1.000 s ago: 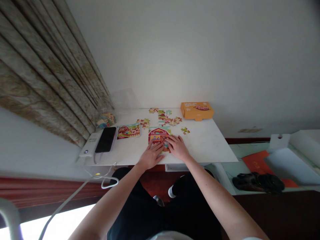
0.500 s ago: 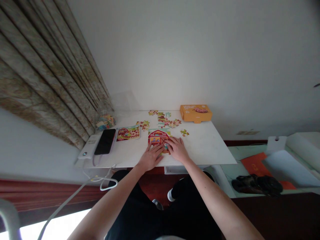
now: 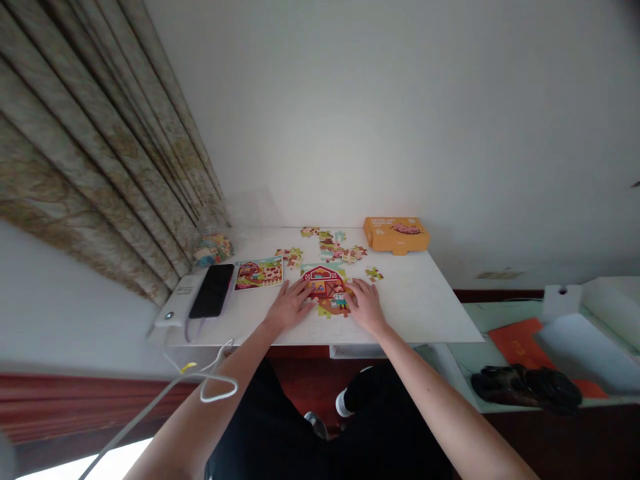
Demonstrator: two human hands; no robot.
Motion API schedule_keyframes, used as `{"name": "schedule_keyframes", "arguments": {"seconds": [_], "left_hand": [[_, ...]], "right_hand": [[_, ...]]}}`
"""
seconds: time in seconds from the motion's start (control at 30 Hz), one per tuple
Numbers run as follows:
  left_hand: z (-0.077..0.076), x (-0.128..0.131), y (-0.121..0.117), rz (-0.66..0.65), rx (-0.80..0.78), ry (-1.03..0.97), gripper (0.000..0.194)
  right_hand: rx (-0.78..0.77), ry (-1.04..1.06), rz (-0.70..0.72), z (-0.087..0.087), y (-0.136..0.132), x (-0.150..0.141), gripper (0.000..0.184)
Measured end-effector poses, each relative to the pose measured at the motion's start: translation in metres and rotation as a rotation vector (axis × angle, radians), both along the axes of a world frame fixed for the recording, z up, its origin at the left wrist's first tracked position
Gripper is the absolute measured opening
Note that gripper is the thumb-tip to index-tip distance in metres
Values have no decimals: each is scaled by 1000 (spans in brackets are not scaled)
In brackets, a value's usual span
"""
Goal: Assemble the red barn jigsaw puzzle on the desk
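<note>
A partly joined jigsaw puzzle (image 3: 326,288) with a red barn and a small figure lies flat near the table's front edge. My left hand (image 3: 291,303) rests at its left side, fingers stretched out and touching its edge. At the right side lies my right hand (image 3: 365,303), fingers spread against the puzzle's edge. Neither hand grips anything. Loose puzzle pieces (image 3: 353,254) lie behind the puzzle, and one green and yellow piece (image 3: 373,274) sits to the right. A picture card (image 3: 259,273) of a farm scene lies left of my left hand.
An orange box (image 3: 397,235) stands at the back right of the white table (image 3: 425,307). On the left are a black phone (image 3: 212,291), a white power bank (image 3: 176,300) and a clear bag of pieces (image 3: 214,248). A white cable (image 3: 220,390) hangs off the front left.
My hands have drawn apart to the puzzle's two sides, uncovering the figure in its lower part. The view has shifted slightly, so the table sits lower.
</note>
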State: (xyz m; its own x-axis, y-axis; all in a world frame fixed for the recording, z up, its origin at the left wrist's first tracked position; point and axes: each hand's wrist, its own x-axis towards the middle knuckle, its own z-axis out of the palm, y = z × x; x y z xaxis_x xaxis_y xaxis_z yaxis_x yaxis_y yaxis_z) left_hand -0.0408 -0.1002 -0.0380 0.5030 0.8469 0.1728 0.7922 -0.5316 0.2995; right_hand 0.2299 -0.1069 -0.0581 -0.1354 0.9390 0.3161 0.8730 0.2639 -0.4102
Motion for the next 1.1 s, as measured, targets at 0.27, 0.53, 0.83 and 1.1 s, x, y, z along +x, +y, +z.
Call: {"name": "schedule_keyframes", "arguments": {"seconds": [0.27, 0.53, 0.83, 1.1], "left_hand": [[-2, 5, -2, 90, 18, -59, 48], [6, 7, -4, 115, -19, -102, 42], [4, 6, -3, 116, -30, -123, 42], [9, 7, -4, 116, -67, -119, 40]], "right_hand": [[80, 14, 15, 7, 62, -1, 29], [-56, 40, 151, 36, 153, -74, 29], [-198, -196, 415, 35, 177, -171, 42], [-210, -168, 271, 30, 209, -154, 40]]}}
